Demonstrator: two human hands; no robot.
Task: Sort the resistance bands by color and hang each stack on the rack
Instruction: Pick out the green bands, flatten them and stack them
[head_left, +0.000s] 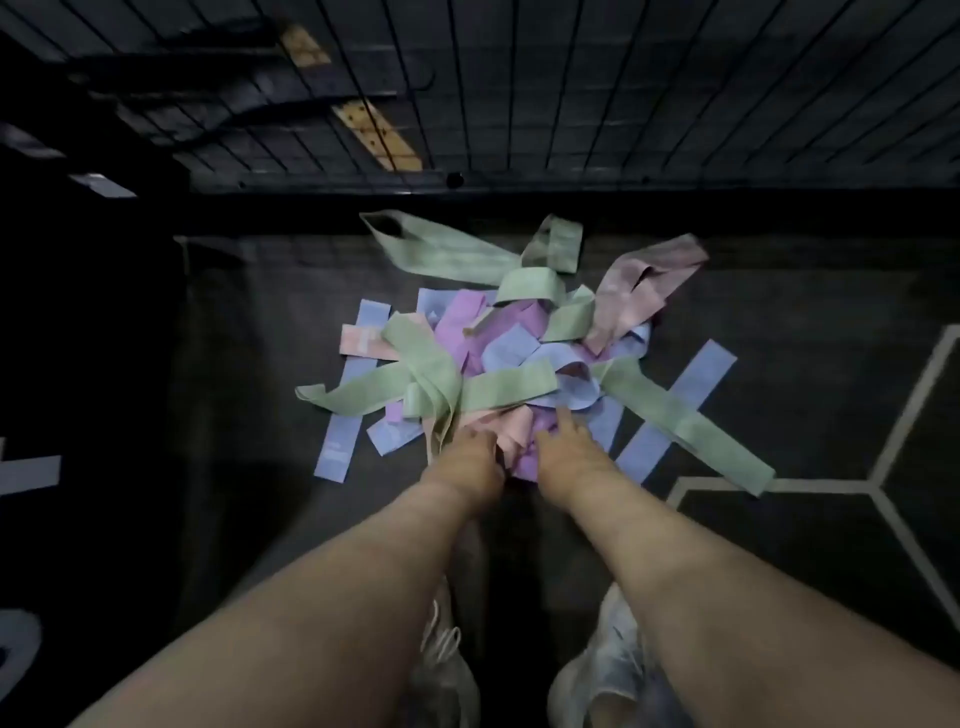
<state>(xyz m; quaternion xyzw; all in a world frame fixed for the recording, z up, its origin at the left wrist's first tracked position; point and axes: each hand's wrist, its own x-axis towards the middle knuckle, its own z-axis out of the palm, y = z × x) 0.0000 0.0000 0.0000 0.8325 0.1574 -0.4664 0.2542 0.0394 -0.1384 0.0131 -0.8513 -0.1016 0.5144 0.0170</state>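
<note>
**Both hands at the near edge of the band pile**

Your heap of flat fabric resistance bands (509, 353) lies on the dark floor (249, 338), all colours mixed: mint green strips (675, 415), pale blue strips (353, 395), lilac strips (462, 317) and soft pink strips (511, 431) crossing over one another.

Your left hand (467, 460) is at the near edge of the heap with its fingers buried beside the pink fabric; you cannot tell whether it grips anything. Your right hand (569, 452) sits just beside it, apart from it, fingers stretched out and resting on the bands, holding nothing.

Several bands carry pale printed marks, clearest on one blue end (335, 457), but the print is too blurred to read.

A black wire grid rack (623, 78) stands beyond the heap. White painted lines (779, 486) cross the floor on the right, and your pale trainers (447, 670) show between your forearms.
</note>
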